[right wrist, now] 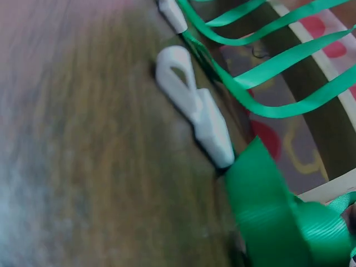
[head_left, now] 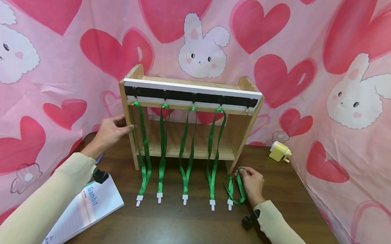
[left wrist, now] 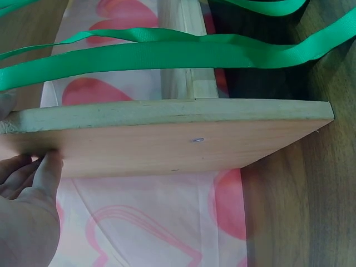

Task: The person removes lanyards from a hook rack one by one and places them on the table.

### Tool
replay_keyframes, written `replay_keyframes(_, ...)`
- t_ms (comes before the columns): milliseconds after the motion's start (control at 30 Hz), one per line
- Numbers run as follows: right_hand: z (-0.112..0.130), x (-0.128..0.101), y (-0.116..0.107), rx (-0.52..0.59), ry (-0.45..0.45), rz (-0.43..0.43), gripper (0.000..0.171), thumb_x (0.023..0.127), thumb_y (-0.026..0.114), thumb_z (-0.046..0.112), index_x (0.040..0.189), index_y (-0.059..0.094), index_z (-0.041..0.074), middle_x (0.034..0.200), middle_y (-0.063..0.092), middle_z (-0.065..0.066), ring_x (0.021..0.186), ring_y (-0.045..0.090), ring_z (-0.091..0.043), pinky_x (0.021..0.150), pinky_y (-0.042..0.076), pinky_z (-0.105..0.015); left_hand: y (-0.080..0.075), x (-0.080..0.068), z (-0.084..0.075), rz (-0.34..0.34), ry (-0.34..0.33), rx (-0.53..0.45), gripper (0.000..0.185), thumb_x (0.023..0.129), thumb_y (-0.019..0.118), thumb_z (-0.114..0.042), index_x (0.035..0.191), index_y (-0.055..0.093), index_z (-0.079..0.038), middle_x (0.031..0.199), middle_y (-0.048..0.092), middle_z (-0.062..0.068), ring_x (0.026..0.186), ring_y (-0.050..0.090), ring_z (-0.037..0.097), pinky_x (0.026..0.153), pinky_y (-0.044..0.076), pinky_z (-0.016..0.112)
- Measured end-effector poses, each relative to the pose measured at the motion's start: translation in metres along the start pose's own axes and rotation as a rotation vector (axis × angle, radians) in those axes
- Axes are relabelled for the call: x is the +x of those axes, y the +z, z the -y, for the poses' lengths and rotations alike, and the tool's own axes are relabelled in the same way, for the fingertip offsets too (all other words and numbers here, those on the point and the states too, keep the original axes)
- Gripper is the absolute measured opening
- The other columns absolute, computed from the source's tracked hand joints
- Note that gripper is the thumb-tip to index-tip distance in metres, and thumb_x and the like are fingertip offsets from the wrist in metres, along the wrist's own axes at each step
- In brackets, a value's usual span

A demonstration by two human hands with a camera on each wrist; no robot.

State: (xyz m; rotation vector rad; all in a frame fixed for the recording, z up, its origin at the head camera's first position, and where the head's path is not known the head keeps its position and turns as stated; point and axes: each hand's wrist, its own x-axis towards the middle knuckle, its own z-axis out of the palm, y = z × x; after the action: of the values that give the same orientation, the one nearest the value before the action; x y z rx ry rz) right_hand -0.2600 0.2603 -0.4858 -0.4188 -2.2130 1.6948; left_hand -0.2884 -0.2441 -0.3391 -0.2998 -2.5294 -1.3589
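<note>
A wooden rack (head_left: 181, 154) stands on the table, with a black strip and a row of metal hooks across its top front. Green lanyards (head_left: 186, 143) with white plastic clips hang from several hooks; the far-right hook (head_left: 248, 110) is bare. My left hand (head_left: 113, 133) grips the rack's left side board (left wrist: 167, 146), thumb and fingers on either face. At the rack's lower right, my right hand (head_left: 252, 182) pinches the strap of a loose green lanyard (head_left: 241, 191). This lanyard's white clip (right wrist: 197, 108) lies on the tabletop; in the right wrist view the fingers are mostly outside the picture.
A white and blue book marked Gambit (head_left: 90, 201) lies at the left, under my left forearm. A small yellow hand-cranked device (head_left: 280, 152) sits at the back right. Pink cloth with hearts and rabbits (head_left: 199, 56) hangs behind the dark wood table (head_left: 164, 230).
</note>
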Motion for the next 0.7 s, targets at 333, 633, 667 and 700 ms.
replay_keyframes(333, -0.0064, 0.0035, 0.0037, -0.243, -0.057, -0.081, 0.017, 0.092, 0.071, 0.024, 0.094, 0.081, 0.010, 0.088, 0.081, -0.006, 0.072, 0.066, 0.004, 0.064, 0.046, -0.011, -0.0003, -0.0012, -0.0009, -0.006, -0.002, 0.000, 0.061, 0.095, 0.070, -0.031, 0.148, 0.052, -0.007, 0.137, 0.064, 0.023, 0.108, 0.067, 0.020, 0.080, 0.053, 0.007)
replay_keyframes(633, -0.0067, 0.0040, 0.0014, -0.309, -0.032, -0.043, 0.025, 0.093, 0.070, 0.030, 0.108, 0.080, 0.014, 0.109, 0.079, -0.010, 0.108, 0.070, -0.026, 0.087, 0.048, -0.033, 0.0001, 0.0005, 0.0003, -0.006, 0.000, -0.006, 0.060, 0.096, 0.070, -0.028, 0.148, 0.051, -0.006, 0.138, 0.063, 0.024, 0.104, 0.066, 0.010, 0.079, 0.050, 0.004)
replay_keyframes(667, -0.0069, 0.0041, 0.0009, -0.311, -0.032, -0.039, 0.026, 0.093, 0.070, 0.031, 0.110, 0.080, 0.014, 0.112, 0.078, -0.010, 0.112, 0.069, -0.028, 0.090, 0.049, -0.036, 0.0001, 0.0004, 0.0001, -0.004, -0.002, -0.005, 0.061, 0.096, 0.070, -0.028, 0.149, 0.050, -0.006, 0.139, 0.063, 0.024, 0.108, 0.067, 0.017, 0.080, 0.051, 0.005)
replay_keyframes(700, -0.0071, 0.0041, 0.0004, -0.312, -0.032, -0.036, 0.026, 0.093, 0.071, 0.031, 0.111, 0.080, 0.014, 0.114, 0.077, -0.010, 0.115, 0.068, -0.029, 0.094, 0.049, -0.040, 0.0001, 0.0002, 0.0000, -0.002, -0.003, -0.003, 0.061, 0.096, 0.070, -0.029, 0.149, 0.050, -0.006, 0.139, 0.062, 0.024, 0.111, 0.067, 0.024, 0.081, 0.052, 0.006)
